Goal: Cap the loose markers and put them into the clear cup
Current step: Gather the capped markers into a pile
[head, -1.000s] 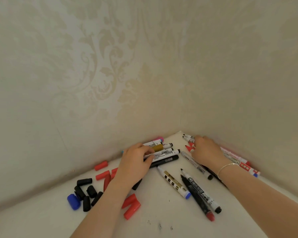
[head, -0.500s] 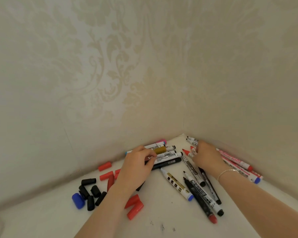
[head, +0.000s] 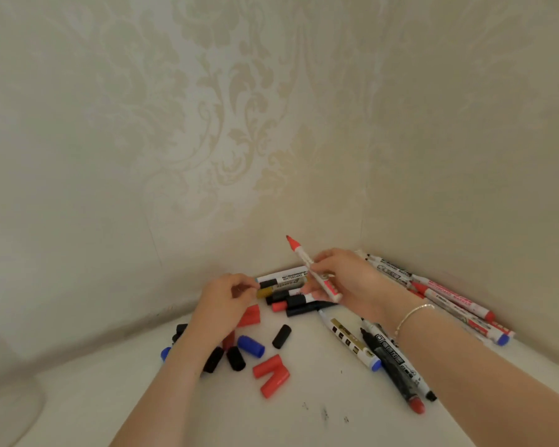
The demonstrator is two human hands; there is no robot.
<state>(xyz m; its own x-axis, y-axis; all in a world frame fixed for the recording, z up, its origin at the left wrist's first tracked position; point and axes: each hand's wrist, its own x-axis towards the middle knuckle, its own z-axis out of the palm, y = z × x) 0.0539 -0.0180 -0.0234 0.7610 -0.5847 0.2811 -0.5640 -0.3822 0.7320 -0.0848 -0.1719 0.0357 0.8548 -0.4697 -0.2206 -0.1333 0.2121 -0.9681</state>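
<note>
My right hand grips an uncapped red marker by its white barrel and holds it tilted above the pile, red tip up and to the left. My left hand hovers over the loose caps with fingers curled; I cannot see whether they hold anything. Loose caps lie below it: two red caps, a blue cap, a black cap and further black caps. More markers are stacked in the corner. No clear cup shows plainly.
Several markers lie along the right wall, and others lie under my right forearm. Patterned walls close off the white table at the back and right. A pale rounded object sits at the lower left edge.
My right hand has lifted the red marker off the pile. My left hand has drawn back from the stacked markers toward the caps. Several caps have shifted.
</note>
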